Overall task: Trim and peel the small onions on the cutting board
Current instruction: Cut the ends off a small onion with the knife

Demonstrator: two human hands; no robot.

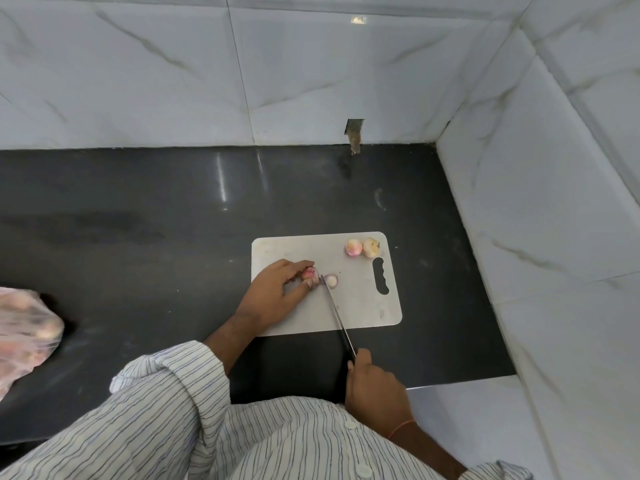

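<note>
Your right hand (375, 382) grips the knife (337, 315) handle. Your left hand (277, 287) pinches the onion (310, 273) mid cutting board (363, 306); a cut slice (331, 280) lies beside the blade. Small, round, likely slippery: hold its sides. Two onions (362, 247) wait far corner.

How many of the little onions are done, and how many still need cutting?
None looks fully done. The left hand holds one onion on the cutting board while the right hand works the knife; a cut-off piece lies beside the blade. Two onions wait at the board's far corner; whether they are peeled is unclear.
</note>
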